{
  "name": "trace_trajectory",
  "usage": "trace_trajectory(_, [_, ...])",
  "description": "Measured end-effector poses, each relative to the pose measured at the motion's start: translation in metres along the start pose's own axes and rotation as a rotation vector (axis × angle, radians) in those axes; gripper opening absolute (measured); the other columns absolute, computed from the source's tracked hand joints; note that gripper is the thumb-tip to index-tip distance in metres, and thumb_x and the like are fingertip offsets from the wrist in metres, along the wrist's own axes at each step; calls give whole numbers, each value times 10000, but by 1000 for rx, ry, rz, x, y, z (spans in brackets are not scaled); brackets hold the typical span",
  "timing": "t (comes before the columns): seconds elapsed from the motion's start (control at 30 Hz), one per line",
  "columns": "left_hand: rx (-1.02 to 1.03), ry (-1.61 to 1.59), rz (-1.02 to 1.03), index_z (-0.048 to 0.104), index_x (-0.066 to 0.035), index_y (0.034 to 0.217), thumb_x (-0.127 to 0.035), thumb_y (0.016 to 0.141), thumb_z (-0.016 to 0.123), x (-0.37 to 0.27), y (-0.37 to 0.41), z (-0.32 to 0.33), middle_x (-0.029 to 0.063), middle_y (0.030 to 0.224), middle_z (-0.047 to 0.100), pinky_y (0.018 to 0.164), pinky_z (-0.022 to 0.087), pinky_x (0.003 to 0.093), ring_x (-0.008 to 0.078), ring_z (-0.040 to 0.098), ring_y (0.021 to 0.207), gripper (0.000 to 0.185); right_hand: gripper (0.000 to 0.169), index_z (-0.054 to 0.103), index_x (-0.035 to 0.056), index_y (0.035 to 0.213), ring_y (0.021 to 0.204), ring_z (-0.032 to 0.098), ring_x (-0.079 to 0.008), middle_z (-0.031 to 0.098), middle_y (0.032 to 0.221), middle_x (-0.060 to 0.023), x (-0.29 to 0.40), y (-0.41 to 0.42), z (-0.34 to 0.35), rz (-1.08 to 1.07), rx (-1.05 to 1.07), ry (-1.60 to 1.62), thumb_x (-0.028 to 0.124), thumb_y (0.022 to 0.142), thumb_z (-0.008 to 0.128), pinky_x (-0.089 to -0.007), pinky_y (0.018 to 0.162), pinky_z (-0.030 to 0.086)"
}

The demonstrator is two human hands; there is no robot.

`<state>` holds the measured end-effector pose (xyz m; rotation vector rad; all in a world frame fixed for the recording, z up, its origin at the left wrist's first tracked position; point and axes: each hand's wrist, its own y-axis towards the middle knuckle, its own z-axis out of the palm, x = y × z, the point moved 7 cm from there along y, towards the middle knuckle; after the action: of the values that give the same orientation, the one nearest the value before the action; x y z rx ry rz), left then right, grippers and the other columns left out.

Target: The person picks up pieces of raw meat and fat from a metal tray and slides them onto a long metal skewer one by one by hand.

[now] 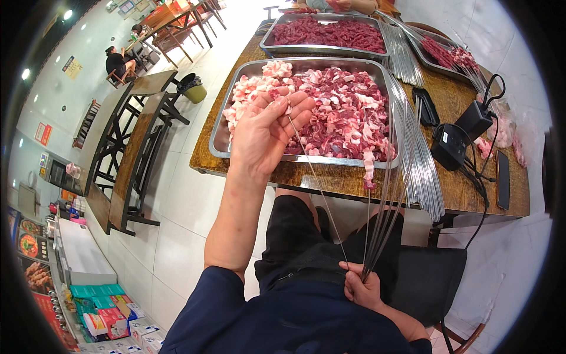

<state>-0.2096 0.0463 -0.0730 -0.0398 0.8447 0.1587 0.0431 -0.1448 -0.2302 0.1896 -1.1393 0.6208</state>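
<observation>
Over the steel tray (305,158) in front of me, my left hand (269,119) is turned palm up. Its thumb and fingers pinch a small piece of pale fat (289,107) at the tip of a thin metal skewer (315,170). A dark red bit of meat (274,93) also shows at the fingers. By my lap, my right hand (365,285) grips the lower ends of several metal skewers (385,212). One of them carries threaded meat (368,168) near the tray's front rim. White fat chunks (252,90) fill the tray's left side; cut red meat (340,115) fills the rest.
Bare skewers (420,177) lie right of the tray on the wooden table (460,194). Nearby are black power adapters (451,146) with cables and a phone (502,179). A second meat tray (327,35) and a tray with loaded skewers (442,53) stand behind. Another person's hand (347,5) is beyond.
</observation>
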Motion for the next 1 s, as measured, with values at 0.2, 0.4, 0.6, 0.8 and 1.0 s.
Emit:
trace_trajectory(0.2, [68,54,13,472,9,1116,-46,941,440,2,-8,2,202,1048,609,843,553,353,289,626,992,187,284,519,-24,1220,409,404,-48,443,535,3,0,-1,0,-26,12,20,55,962,431,-194,388,359])
trace_trajectory(0.4, [78,57,-8,472,5,1121,-58,934,467,8,-15,-6,191,1023,618,821,557,348,280,638,959,198,280,522,-28,1214,412,399,-45,448,539,3,-5,-3,-1,-14,17,51,48,961,430,-191,392,362])
trace_trajectory(0.6, [74,42,-36,477,9,1130,-68,925,498,29,-26,4,194,1042,614,794,565,352,278,637,964,220,276,531,-14,1212,416,393,-43,450,543,5,-5,-2,0,4,-12,65,68,964,441,-196,399,369])
trace_trajectory(0.8, [31,69,35,500,15,1095,-78,936,477,12,-28,4,198,1058,609,786,562,362,281,636,954,186,278,531,-14,1210,419,389,-43,448,550,6,-5,-3,1,4,-4,71,92,966,452,-195,401,368])
trace_trajectory(1.0, [52,26,51,542,16,1050,-136,956,453,0,-20,-5,184,990,628,774,561,372,275,648,902,199,277,532,-20,1209,424,391,-39,446,556,10,-6,-4,1,12,-9,51,82,966,445,-194,401,365])
